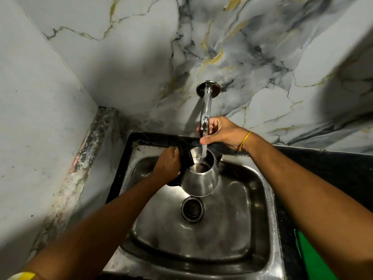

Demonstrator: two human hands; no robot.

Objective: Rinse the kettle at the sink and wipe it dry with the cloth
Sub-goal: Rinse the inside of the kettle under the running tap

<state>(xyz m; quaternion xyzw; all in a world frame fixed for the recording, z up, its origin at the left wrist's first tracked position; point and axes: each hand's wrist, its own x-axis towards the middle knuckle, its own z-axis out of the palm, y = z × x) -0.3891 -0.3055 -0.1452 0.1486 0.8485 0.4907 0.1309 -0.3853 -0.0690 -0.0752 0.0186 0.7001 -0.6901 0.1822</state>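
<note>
A steel kettle (201, 181) with a black handle hangs over the steel sink (254, 201), its lid open. My left hand (168, 166) grips the black handle on the kettle's left side. A stream of water falls from the chrome tap (206, 110) into the kettle's mouth. My right hand (222, 132) is closed around the tap's lower end, just above the kettle. A green cloth (314, 257) lies on the counter at the lower right, partly hidden by my right forearm.
The sink's drain (192, 208) sits below the kettle. A dark counter (331, 168) runs along the right of the sink. Marble-patterned walls close in behind and on the left, with a worn ledge (80, 172) along the left wall.
</note>
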